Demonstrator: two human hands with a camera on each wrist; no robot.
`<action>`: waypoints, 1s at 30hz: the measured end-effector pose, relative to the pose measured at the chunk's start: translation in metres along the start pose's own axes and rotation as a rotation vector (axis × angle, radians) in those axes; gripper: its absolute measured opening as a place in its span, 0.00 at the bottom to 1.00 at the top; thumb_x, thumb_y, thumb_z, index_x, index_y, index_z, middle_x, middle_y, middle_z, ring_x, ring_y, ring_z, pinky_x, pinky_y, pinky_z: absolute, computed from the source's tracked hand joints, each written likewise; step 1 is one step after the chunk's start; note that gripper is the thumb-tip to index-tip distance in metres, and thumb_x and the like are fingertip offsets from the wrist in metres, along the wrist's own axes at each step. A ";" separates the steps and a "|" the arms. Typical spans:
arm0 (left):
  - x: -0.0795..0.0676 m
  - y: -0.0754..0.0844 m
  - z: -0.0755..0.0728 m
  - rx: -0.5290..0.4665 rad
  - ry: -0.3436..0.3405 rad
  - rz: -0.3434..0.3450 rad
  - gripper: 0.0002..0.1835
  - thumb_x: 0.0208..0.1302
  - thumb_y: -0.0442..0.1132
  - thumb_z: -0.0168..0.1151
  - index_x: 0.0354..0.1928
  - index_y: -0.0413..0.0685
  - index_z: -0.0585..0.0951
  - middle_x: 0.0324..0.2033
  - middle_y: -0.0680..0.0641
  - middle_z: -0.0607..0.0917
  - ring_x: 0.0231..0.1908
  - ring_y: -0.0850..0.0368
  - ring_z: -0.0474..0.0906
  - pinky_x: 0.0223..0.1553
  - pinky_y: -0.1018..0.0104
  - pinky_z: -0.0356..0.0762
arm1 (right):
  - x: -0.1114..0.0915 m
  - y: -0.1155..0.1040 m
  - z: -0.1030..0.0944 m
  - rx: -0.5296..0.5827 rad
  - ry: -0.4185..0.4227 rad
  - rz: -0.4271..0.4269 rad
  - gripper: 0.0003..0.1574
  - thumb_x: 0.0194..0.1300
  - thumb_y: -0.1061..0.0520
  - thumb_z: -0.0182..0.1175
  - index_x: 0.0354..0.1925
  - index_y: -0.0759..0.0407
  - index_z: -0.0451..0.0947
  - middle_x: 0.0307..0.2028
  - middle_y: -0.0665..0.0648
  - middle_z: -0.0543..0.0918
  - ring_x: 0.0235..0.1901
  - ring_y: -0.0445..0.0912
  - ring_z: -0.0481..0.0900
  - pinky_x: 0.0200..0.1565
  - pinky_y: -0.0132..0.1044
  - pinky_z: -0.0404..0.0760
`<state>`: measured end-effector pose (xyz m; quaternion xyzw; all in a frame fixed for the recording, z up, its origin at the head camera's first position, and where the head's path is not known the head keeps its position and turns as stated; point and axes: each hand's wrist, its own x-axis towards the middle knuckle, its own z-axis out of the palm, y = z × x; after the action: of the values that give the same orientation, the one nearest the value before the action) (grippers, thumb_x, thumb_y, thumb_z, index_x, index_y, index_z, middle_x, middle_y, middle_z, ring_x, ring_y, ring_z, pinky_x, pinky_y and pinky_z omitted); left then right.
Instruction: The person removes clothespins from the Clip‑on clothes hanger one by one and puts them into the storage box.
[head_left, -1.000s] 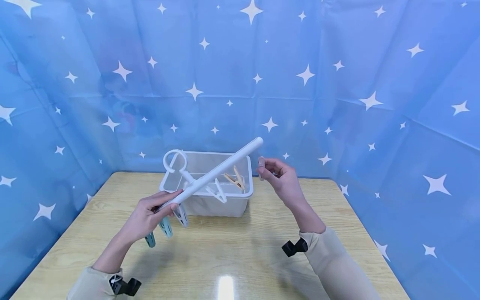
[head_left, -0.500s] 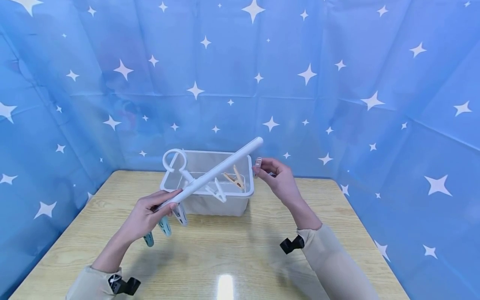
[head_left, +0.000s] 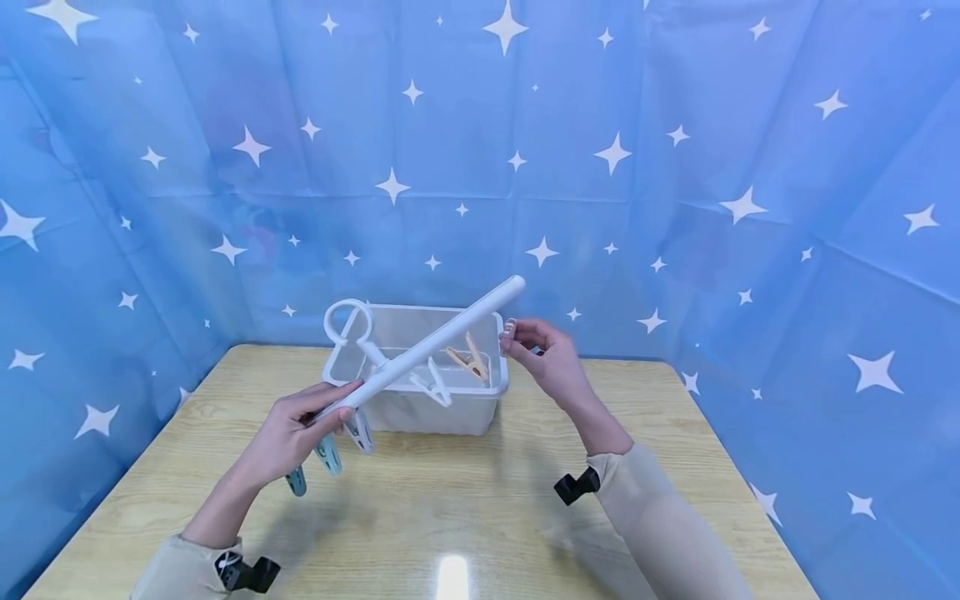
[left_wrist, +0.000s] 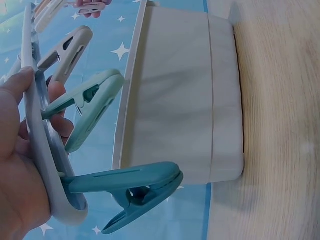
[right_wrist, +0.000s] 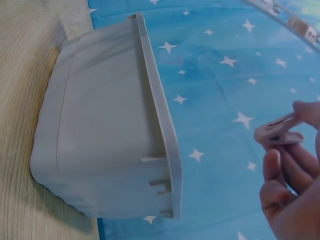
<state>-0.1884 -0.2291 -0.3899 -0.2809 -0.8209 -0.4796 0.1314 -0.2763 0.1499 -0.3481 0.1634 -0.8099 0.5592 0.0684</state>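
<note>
My left hand (head_left: 281,433) grips the lower left end of a white clip hanger (head_left: 420,352), its bar slanting up to the right over a box. From the bar hang a dark teal clothespin (left_wrist: 130,180), a light teal clothespin (left_wrist: 95,102) and a grey clothespin (left_wrist: 75,50). Farther along are a white clothespin (head_left: 433,385) and a peach clothespin (head_left: 470,358). The hanger's hook (head_left: 348,312) points up and left. To the right of the bar's raised end, my right hand (head_left: 555,362) pinches a pale pink clothespin (right_wrist: 277,131) between thumb and fingers.
A translucent white plastic box (head_left: 427,414) stands toward the back of the wooden table (head_left: 442,500), beneath the hanger. A blue curtain with white stars (head_left: 480,125) closes off the back and both sides. Each wrist wears a small black camera (head_left: 577,486).
My right hand has shifted slightly left with the pale pink clothespin, closer to the box's right rim. The left hand and the hanger have stayed almost still.
</note>
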 end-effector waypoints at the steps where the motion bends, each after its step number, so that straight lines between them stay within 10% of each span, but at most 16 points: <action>1: 0.000 0.000 0.000 0.000 0.002 0.004 0.23 0.71 0.32 0.58 0.67 0.52 0.77 0.36 0.51 0.82 0.28 0.58 0.77 0.25 0.67 0.75 | 0.000 0.000 0.001 -0.004 -0.001 0.004 0.27 0.64 0.42 0.68 0.57 0.51 0.79 0.48 0.56 0.87 0.44 0.54 0.79 0.44 0.43 0.77; 30: -0.002 0.003 -0.002 -0.008 0.007 -0.009 0.22 0.72 0.32 0.58 0.66 0.51 0.78 0.38 0.50 0.82 0.27 0.57 0.78 0.23 0.67 0.75 | 0.021 0.023 0.017 -0.088 -0.024 0.046 0.23 0.63 0.43 0.69 0.54 0.47 0.80 0.46 0.53 0.86 0.42 0.50 0.79 0.42 0.41 0.78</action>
<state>-0.1848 -0.2304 -0.3880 -0.2761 -0.8198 -0.4844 0.1310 -0.3023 0.1374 -0.3690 0.1484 -0.8380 0.5225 0.0528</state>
